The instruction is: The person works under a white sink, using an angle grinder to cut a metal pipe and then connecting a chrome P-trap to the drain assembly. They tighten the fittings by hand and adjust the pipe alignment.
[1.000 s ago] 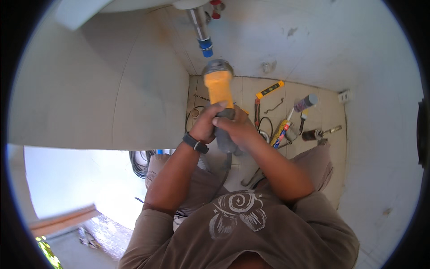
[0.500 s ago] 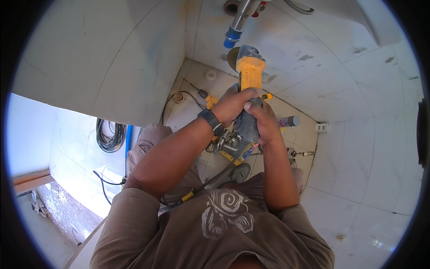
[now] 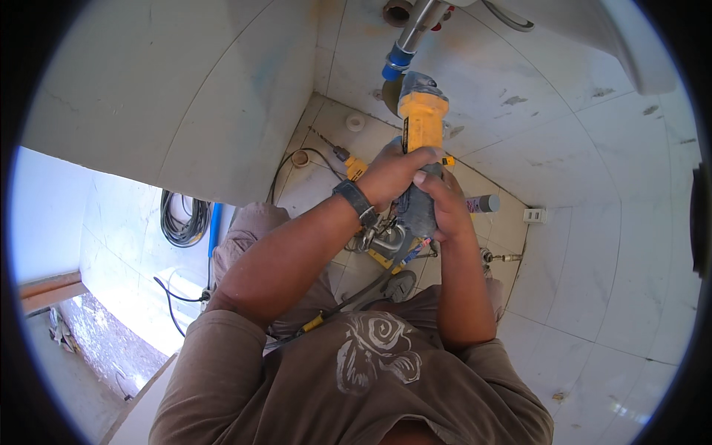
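Note:
Both my hands grip a yellow and dark grey angle grinder (image 3: 423,122), held out in front of me with its head pointing away. My left hand (image 3: 393,174) is closed round the body just behind the yellow part. My right hand (image 3: 445,204) wraps the dark rear handle, its thumb beside the left hand. The grinder's disc (image 3: 391,95) shows edge-on left of its head, close below the blue-wrapped end of a metal pipe (image 3: 415,30). Whether disc and pipe touch, I cannot tell. The grinder's cord (image 3: 363,293) runs back toward my waist.
A yellow drill (image 3: 352,165) with a long bit lies on the tiled floor beyond my left wrist. A grey-capped can (image 3: 486,203) stands right of my hands. Metal fittings (image 3: 389,239) lie below them. A coiled cable (image 3: 185,219) lies at left; tiled walls surround me.
The whole view has shifted slightly, so the pipe, grinder and floor items sit a little further right. The disc appears slightly nearer the pipe's blue end. Both hands keep their grip.

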A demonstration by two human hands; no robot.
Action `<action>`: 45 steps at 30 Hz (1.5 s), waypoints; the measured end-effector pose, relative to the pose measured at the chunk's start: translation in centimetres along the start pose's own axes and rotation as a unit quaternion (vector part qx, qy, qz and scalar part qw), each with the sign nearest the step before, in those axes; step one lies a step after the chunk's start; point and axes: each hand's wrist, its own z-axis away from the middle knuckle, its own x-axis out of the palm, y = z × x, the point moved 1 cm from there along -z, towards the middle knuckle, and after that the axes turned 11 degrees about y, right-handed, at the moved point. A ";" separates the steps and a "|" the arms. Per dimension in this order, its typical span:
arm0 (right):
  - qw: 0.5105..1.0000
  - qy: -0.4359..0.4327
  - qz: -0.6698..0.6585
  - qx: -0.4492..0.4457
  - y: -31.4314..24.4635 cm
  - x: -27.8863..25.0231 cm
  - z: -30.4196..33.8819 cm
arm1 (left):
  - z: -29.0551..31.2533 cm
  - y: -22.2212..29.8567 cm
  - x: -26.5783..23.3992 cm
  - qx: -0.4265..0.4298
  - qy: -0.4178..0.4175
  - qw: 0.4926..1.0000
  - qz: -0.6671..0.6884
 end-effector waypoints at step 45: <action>1.000 0.001 0.029 -0.003 -0.7 -0.3 -0.4 | -0.7 0.3 0.3 0.019 0.004 1.000 -0.014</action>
